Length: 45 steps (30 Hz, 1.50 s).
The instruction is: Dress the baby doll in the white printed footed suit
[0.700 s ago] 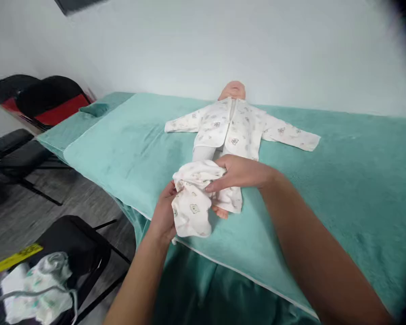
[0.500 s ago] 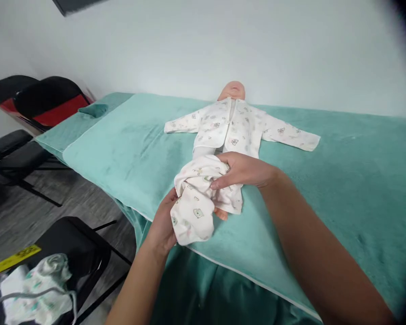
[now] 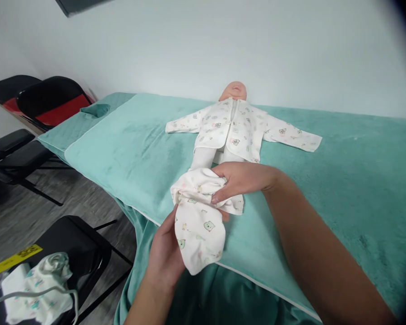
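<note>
A baby doll [image 3: 235, 90] lies on its back in a white printed jacket [image 3: 245, 128], sleeves spread out to both sides. White baby pants [image 3: 200, 239] with a green animal print are bunched around its lower legs. My left hand [image 3: 167, 248] grips the near end of the pants, one leg of which hangs toward me past the bed edge. Over the doll's shins, my right hand [image 3: 238, 180] has its thumb and fingers closed on the gathered cloth. A bit of the doll's foot [image 3: 225, 215] shows beside the fabric; the rest is hidden.
The bed has a turquoise velvet cover [image 3: 122, 153] and stands against a white wall [image 3: 291, 54]. At lower left a black chair [image 3: 84, 243] carries folded printed cloths [image 3: 40, 289], a cord and a yellow strip [image 3: 13, 261]. More black chairs [image 3: 54, 101] stand at far left.
Both hands have moved a little toward me, drawing the pants down and uncovering more of the doll's white upper legs. The hanging pant leg is now longer and flatter.
</note>
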Tool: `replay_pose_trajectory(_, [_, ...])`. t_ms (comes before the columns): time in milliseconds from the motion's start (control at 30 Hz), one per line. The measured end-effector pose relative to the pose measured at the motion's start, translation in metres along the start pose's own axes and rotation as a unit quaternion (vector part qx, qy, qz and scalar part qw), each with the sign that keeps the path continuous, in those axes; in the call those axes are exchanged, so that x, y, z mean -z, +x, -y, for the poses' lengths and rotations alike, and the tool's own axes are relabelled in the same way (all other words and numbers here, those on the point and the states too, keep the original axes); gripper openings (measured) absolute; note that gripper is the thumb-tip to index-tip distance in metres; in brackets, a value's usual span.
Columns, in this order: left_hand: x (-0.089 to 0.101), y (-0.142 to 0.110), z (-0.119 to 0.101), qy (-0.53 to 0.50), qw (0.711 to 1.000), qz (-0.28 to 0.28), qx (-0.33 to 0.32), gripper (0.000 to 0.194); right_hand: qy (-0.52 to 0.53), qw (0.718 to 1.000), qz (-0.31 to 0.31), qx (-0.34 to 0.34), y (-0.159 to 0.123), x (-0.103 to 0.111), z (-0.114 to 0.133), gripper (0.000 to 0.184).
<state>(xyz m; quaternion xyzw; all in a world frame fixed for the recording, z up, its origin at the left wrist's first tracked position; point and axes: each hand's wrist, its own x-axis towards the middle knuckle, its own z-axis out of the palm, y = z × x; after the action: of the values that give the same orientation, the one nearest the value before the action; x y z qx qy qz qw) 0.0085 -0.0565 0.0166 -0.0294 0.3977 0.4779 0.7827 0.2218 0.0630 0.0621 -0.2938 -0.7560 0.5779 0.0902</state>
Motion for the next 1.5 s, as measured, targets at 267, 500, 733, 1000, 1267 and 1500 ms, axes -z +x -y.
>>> replay_pose_trajectory(267, [0.000,-0.016,0.013,0.094,0.982,-0.054,-0.157,0.062,-0.083,0.996,0.004,0.013,0.002,-0.001,0.005,0.036])
replay_pose_trajectory(500, [0.001,-0.004,0.008,-0.012,0.997,0.034,-0.069,0.051,-0.032,0.999,0.004,0.012,0.001,-0.002,0.002,0.038])
replay_pose_trajectory(733, [0.010,-0.004,0.002,-0.053,0.997,0.026,-0.058,0.046,0.037,0.999,-0.020,-0.003,0.001,-0.003,0.003,0.037])
replay_pose_trajectory(1000, [0.020,-0.018,0.037,0.107,0.985,-0.093,-0.097,0.050,-0.105,0.992,-0.052,-0.042,0.006,-0.011,0.014,0.027])
replay_pose_trajectory(1267, [0.008,-0.023,0.034,0.220,0.948,-0.143,-0.181,0.054,-0.219,0.971,-0.079,-0.061,0.012,-0.023,0.015,0.009])
replay_pose_trajectory(1500, [0.009,-0.017,0.030,0.197,0.956,-0.125,-0.178,0.055,-0.214,0.971,-0.091,-0.053,0.013,-0.023,0.012,0.007])
